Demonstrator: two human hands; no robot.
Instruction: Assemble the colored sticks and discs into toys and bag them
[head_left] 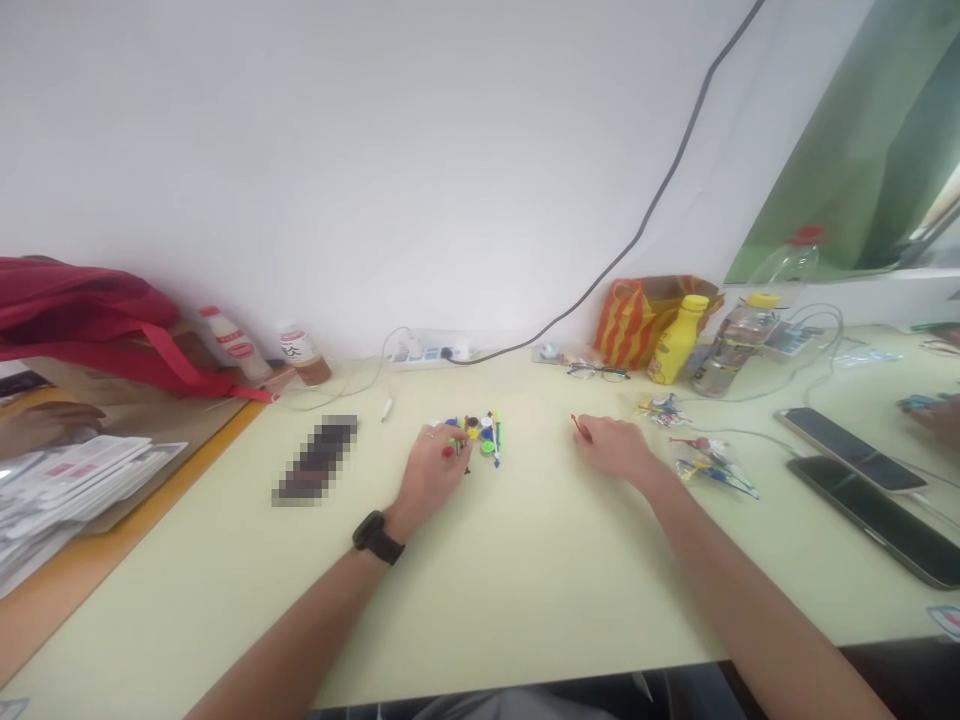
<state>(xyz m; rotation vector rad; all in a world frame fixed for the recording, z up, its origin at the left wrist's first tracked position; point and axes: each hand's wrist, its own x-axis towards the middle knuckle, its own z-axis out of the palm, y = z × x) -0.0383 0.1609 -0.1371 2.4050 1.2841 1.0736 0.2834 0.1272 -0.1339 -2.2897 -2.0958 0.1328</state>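
My left hand [433, 470] rests on the pale table with a black watch on the wrist. Its fingers are curled around small coloured parts, a red one showing between them. Right beside it lies a cluster of small coloured toy pieces [480, 435], blue, yellow, green and black. My right hand [615, 447] lies further right, fingers closed on a thin red stick-like piece [580, 428] that pokes out to the left. Small clear bags of coloured parts [709, 462] lie just right of that hand.
A blurred dark item [315, 460] lies left of my left hand. Along the wall stand a power strip [431, 352], bottles [676, 340], an orange striped bag [637, 315] and glasses [598, 372]. Two phones [870, 470] lie at right. A red bag [90, 320] sits at far left.
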